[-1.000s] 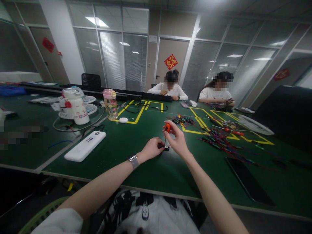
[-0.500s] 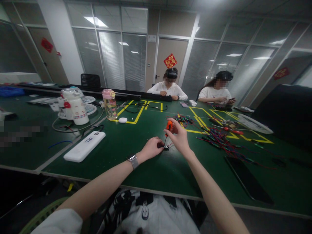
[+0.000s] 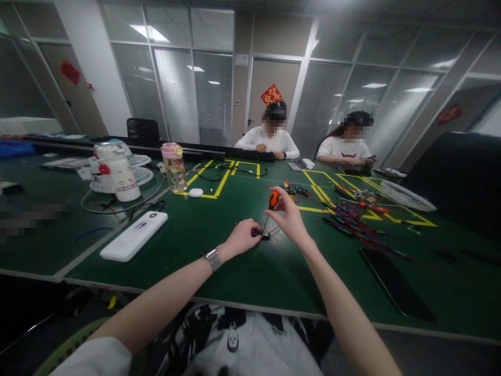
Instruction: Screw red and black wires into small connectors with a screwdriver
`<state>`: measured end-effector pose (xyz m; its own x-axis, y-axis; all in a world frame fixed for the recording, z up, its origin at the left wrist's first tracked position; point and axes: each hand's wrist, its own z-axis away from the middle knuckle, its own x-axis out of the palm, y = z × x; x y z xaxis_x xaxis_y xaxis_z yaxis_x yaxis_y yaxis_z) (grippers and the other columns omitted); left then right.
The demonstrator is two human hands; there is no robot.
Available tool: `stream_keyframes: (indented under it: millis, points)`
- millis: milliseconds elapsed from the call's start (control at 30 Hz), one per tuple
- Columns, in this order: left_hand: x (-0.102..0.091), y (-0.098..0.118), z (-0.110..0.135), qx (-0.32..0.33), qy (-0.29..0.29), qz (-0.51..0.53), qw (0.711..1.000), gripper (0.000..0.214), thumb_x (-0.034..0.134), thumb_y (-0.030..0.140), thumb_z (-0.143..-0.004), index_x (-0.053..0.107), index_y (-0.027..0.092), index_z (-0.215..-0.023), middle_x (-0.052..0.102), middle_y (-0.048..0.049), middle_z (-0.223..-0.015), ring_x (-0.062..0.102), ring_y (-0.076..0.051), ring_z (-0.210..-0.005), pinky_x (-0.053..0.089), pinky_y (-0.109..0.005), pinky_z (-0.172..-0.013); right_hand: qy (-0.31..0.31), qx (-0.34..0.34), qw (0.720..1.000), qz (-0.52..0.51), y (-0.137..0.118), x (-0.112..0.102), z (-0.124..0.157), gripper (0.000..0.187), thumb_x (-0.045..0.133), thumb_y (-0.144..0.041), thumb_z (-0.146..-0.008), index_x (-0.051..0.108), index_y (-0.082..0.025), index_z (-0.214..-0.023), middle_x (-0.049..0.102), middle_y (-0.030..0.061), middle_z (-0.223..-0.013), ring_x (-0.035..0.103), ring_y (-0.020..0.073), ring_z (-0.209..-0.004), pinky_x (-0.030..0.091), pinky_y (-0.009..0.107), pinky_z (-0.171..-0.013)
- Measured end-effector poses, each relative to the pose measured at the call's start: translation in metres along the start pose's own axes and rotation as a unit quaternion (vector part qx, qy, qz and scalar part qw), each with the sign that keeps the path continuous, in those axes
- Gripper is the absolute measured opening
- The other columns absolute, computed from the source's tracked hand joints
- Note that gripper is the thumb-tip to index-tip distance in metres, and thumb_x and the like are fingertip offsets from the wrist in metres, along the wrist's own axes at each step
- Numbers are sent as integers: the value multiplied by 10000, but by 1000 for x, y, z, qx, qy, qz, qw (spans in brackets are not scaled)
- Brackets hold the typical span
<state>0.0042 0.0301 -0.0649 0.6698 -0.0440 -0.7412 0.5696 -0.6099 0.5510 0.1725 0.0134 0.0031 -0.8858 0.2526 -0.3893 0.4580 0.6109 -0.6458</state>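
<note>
My right hand (image 3: 287, 219) pinches the orange handle of a small screwdriver (image 3: 273, 199), held almost upright with its thin shaft pointing down. The tip meets a small black part (image 3: 266, 236) with red wires that lies on the green table (image 3: 219, 261). My left hand (image 3: 241, 237) is closed on that small part from the left, pressing it against the table. A metal watch band sits on my left wrist.
A white power bank (image 3: 133, 235) lies left. Behind it stand a pink-lidded bottle (image 3: 174, 167) and a white jug (image 3: 118, 169). A heap of coloured wires (image 3: 348, 219) and a dark phone (image 3: 395, 284) lie right. Two people sit at the far side.
The screwdriver handle has shifted slightly right and up as my right hand's fingers reposition around it. My left hand stays on the small part.
</note>
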Motion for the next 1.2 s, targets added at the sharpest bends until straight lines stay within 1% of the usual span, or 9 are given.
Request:
stream_keyframes:
  millis: [100, 200, 300, 433, 600, 700, 833, 1000, 1200]
  points:
    - [0, 0, 0, 2, 1, -1, 1000, 122, 622, 201, -769, 709, 180, -853, 634, -34, -845, 602, -168, -796, 479, -272, -744, -10, 14, 1000, 1, 0, -1, 1, 628, 656, -143, -702, 483, -252, -1295, 550, -36, -740, 559, 141, -620, 493, 302, -668]
    - [0, 0, 0, 0, 3, -5, 1000, 115, 637, 212, -766, 709, 180, -850, 636, -35, -846, 605, -171, -801, 481, -274, -747, -25, 18, 999, -24, 2, -1, 2, 674, 631, -113, -693, 457, -267, -1326, 563, -32, -776, 572, 135, -633, 499, 292, -665]
    - [0, 0, 0, -2, 2, -7, 1000, 116, 638, 212, -767, 709, 177, -851, 638, -36, -845, 607, -173, -803, 482, -275, -748, -43, 10, 998, -50, 3, 0, 2, 713, 597, -90, -697, 412, -266, -1362, 589, -18, -813, 582, 142, -667, 513, 303, -692]
    - [0, 0, 0, 0, -1, -5, 1000, 122, 634, 214, -767, 711, 176, -855, 640, -38, -848, 608, -173, -801, 482, -276, -750, -39, -11, 998, -46, 3, 2, 4, 748, 563, -73, -717, 353, -274, -1406, 600, 0, -846, 570, 147, -671, 513, 321, -713]
    - [-1, 1, 0, -4, -1, -3, 1000, 126, 630, 198, -763, 714, 175, -853, 646, -40, -849, 609, -173, -801, 482, -274, -742, -31, -16, 997, -67, 5, 4, 4, 634, 583, -104, -740, 406, -259, -1330, 588, 1, -824, 596, 174, -729, 516, 338, -739]
    - [-1, 3, 0, -11, -3, -3, 1000, 129, 630, 197, -762, 716, 176, -856, 646, -40, -853, 608, -175, -804, 482, -276, -741, -1, -20, 998, -63, 7, 5, 3, 534, 630, -162, -750, 468, -255, -1250, 562, -1, -811, 577, 176, -709, 511, 333, -716]
    - [-2, 4, 0, -5, 1, -5, 1000, 129, 628, 187, -761, 715, 180, -855, 650, -37, -851, 609, -176, -804, 482, -280, -752, 40, -26, 998, -49, 10, 6, 3, 466, 670, -196, -737, 539, -256, -1181, 561, 25, -895, 544, 166, -679, 507, 329, -685]
    - [-1, 2, 0, 0, 5, -8, 1000, 121, 631, 194, -758, 714, 183, -845, 648, -37, -852, 608, -176, -810, 478, -279, -762, 18, -7, 998, -59, 6, 5, 4, 495, 646, -171, -753, 519, -256, -1224, 585, 23, -883, 586, 174, -687, 530, 350, -721]
    - [1, 0, 0, 1, 4, -1, 1000, 121, 635, 210, -763, 710, 180, -853, 646, -39, -856, 608, -174, -800, 481, -276, -745, -18, -2, 990, -136, 3, 9, 5, 488, 608, -172, -784, 447, -257, -1237, 586, 55, -1078, 661, 163, -792, 553, 351, -787]
